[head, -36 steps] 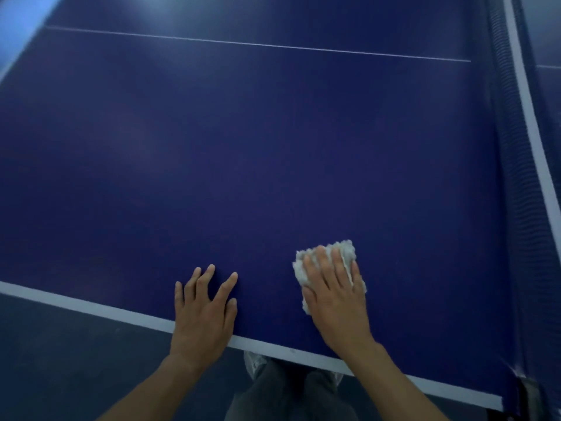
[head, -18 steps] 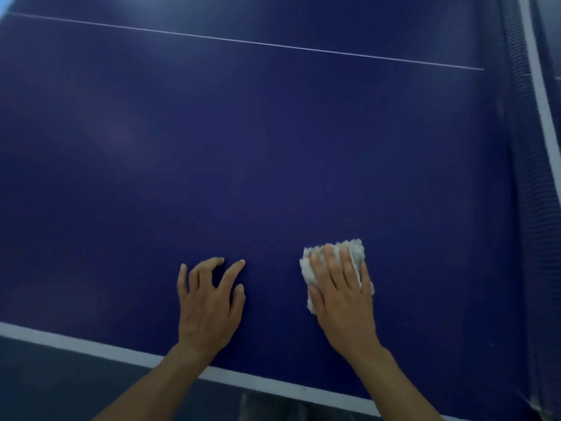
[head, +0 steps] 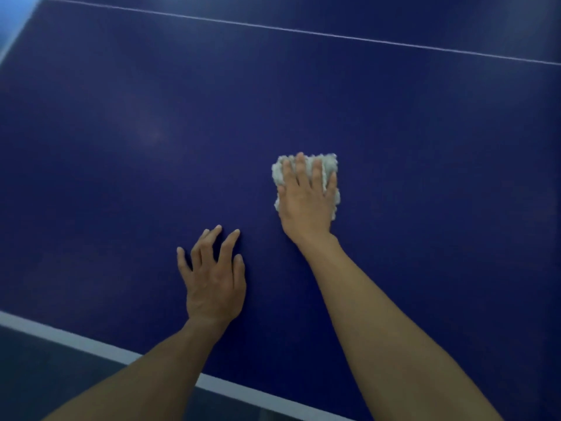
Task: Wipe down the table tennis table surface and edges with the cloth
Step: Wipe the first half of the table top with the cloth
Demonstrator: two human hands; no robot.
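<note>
The dark blue table tennis table (head: 121, 147) fills the head view. A folded white fluffy cloth (head: 330, 167) lies on it near the middle. My right hand (head: 306, 202) presses flat on the cloth with straight, spread fingers, and hides most of it. My left hand (head: 212, 278) rests on the bare table surface, lower and to the left, fingers spread and slightly bent, holding nothing. Both forearms reach in from the bottom edge.
The table's white edge line (head: 76, 341) runs diagonally across the lower left, with dark floor (head: 36, 381) beyond it. A thin white centre line (head: 303, 31) crosses the table at the top. A bright patch shows at the top left corner.
My right hand has pushed the cloth forward, away from the near edge. The view has shifted, so the net at the right is out of sight. My left hand stayed on the table.
</note>
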